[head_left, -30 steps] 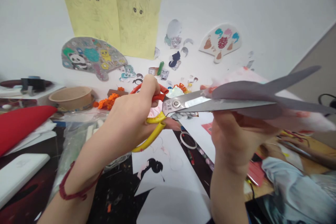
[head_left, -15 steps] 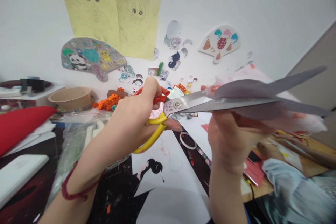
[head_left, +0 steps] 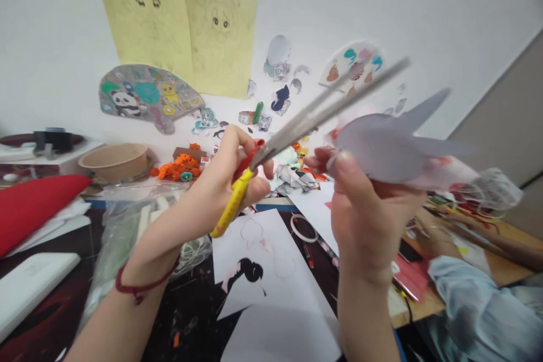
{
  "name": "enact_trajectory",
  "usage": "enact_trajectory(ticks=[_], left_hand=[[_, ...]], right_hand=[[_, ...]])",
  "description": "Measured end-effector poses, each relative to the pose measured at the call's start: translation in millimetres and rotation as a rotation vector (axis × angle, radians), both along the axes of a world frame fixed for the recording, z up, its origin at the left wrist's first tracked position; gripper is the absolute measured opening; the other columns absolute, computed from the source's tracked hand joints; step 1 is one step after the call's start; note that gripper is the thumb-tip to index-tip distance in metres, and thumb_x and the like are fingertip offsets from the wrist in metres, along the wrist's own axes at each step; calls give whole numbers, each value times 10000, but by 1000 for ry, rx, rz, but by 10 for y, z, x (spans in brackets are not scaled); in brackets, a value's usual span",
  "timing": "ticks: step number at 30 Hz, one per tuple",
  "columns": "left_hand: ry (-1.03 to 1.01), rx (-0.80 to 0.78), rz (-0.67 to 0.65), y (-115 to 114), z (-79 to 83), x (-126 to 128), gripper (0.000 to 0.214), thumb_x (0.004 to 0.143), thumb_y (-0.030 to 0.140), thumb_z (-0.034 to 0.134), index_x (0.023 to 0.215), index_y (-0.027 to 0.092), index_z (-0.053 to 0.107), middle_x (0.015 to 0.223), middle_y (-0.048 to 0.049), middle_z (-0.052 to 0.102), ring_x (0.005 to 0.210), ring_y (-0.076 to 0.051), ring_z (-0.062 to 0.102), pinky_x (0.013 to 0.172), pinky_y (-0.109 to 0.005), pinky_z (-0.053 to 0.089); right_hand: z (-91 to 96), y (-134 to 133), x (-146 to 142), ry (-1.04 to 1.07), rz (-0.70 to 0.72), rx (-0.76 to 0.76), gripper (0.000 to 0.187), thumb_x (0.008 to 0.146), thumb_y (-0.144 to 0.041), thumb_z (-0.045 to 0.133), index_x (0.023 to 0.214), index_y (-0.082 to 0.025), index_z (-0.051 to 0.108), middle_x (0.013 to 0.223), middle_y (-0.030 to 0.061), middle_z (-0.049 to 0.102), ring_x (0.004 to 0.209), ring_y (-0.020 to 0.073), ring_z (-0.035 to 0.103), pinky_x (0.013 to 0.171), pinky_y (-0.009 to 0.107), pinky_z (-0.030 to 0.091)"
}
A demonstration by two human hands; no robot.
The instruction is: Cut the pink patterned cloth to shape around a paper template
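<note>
The left hand (head_left: 223, 181) is clenched round the yellow-and-red handles of long scissors (head_left: 292, 129), blades angled up, just beside a grey paper cutout (head_left: 375, 147). The right hand (head_left: 369, 220) pinches that cutout in the air, above a white sheet (head_left: 254, 254). On the wall, a paper fan (head_left: 339, 62) shows a red character (head_left: 355, 70), too blurred behind the blades to read.

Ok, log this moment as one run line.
left hand: scissors, yellow-red handles | right hand: grey paper cutout | blades tilted up
</note>
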State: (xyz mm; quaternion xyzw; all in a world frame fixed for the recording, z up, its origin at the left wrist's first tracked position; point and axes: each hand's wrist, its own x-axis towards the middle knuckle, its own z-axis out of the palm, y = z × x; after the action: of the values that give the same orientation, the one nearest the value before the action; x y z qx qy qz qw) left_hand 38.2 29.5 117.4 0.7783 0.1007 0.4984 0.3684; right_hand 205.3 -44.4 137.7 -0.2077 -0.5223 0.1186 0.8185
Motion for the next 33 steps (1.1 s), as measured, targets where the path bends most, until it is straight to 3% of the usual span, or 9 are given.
enact_trajectory(ticks=[3,6,13,22,26,33], left_hand=[[-272,-55,15,-124,71,123,395,915,499,717,987,252,417,889,4,654,628,-102,483,567,-281,401],[-355,-180,105,-306,155,213,400,857,346,794,982,239,429,839,18,661,614,-92,485,560,-280,393],[-263,-149,191,-434,233,200,507,768,252,839,883,258,344,810,47,625,560,-81,502,511,-288,440],[-235,-94,306,-407,194,181,487,770,329,812,902,264,347,786,40,631,690,-153,620,602,-333,496],[-206,-95,292,-394,179,157,505,760,363,838,908,265,365,790,39,620,742,-182,653,607,-344,508],[-238,-126,258,-411,196,171,445,757,281,805,908,260,387,805,42,644,655,-140,603,570,-325,496]], right_hand=[[-17,20,6,-11,132,-74,144,795,-134,820,870,-256,804,792,-42,765,689,138,743,655,297,683],[-46,29,3,-47,180,-144,77,789,-158,834,834,-215,807,748,-27,766,648,134,724,607,280,657],[-64,28,-31,-144,193,-225,48,787,-199,839,776,-206,793,634,-21,726,536,114,657,489,244,570],[-28,11,0,-167,256,-308,96,776,-145,820,696,-175,776,591,-18,694,524,110,650,475,235,550],[-21,5,4,-171,262,-325,150,774,-152,815,641,-172,750,572,-16,684,514,108,637,464,233,535],[-26,16,27,-191,229,-320,141,751,-167,831,631,-178,759,566,-9,691,511,118,641,455,240,532]])
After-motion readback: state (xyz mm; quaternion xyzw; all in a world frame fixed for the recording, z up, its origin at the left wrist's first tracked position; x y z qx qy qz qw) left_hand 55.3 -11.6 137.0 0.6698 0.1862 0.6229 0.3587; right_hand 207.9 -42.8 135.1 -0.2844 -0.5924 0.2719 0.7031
